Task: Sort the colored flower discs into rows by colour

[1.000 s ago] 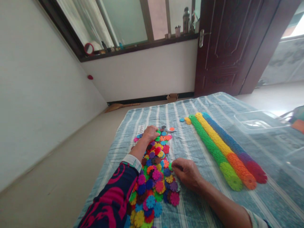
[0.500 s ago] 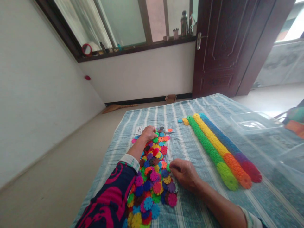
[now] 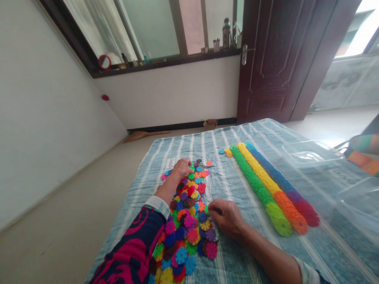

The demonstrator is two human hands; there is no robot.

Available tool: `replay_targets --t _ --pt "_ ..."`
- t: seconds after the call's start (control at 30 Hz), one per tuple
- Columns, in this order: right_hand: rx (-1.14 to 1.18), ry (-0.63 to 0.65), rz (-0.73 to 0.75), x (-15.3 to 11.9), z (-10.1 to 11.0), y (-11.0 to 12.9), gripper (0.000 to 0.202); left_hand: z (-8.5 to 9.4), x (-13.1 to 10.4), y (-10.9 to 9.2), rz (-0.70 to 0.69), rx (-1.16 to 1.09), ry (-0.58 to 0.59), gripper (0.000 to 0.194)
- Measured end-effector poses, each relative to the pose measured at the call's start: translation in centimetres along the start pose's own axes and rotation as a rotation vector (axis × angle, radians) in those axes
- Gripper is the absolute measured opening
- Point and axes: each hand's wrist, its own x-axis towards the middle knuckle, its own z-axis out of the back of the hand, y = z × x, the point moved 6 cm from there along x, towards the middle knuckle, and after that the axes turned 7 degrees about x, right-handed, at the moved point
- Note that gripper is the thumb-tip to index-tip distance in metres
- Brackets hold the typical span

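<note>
Many notched plastic discs, snowflake-style pieces in mixed colours, lie in a long loose pile (image 3: 188,221) on the striped cloth. At the far end of the pile, my left hand (image 3: 182,168) is closed, its fingertips on a green disc (image 3: 192,169). My right hand (image 3: 226,215) rests at the pile's right side, thumb and fingers pinched at the edge of another green disc (image 3: 206,209). Its other fingers are curled under. To the right, overlapping discs form neat rows: a green row (image 3: 251,177), a yellow-to-orange row (image 3: 260,173) and a blue-to-red row (image 3: 275,179).
A striped blue-grey cloth (image 3: 233,256) covers the surface. Clear plastic boxes (image 3: 314,154) stand at the right. A few stray discs, one blue (image 3: 221,152) and one orange (image 3: 209,163), lie beyond the pile. A dark red door (image 3: 269,59) is behind.
The whole view has shifted slightly to the left. Both hands stay at nearly the same places on the pile, with the left fingers moving a little over the green discs.
</note>
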Motion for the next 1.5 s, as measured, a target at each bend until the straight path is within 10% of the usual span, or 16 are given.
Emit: replay_targets --t 0.23,0.43,0.63,1.0,1.5 --pt "-0.018 -0.01 -0.005 0.1 0.0 0.1 0.015 0.5 -0.3 -0.1 -0.018 -0.281 0.01 0.014" --pt "-0.011 0.003 -0.004 0.3 -0.2 -0.2 0.014 -0.8 -1.5 -6.8 -0.106 -0.691 0.187 0.016" --pt "0.003 -0.003 0.008 0.3 -0.1 -0.1 0.014 -2.4 -1.5 -12.4 -0.274 -0.376 0.284 0.015" --pt "-0.022 -0.014 0.001 0.4 0.0 0.1 0.014 0.4 -3.2 -12.4 -0.31 0.254 0.213 0.034" --pt "-0.016 -0.009 0.006 0.4 -0.1 0.0 0.014 -0.9 -4.0 -14.4 -0.344 0.214 0.192 0.033"
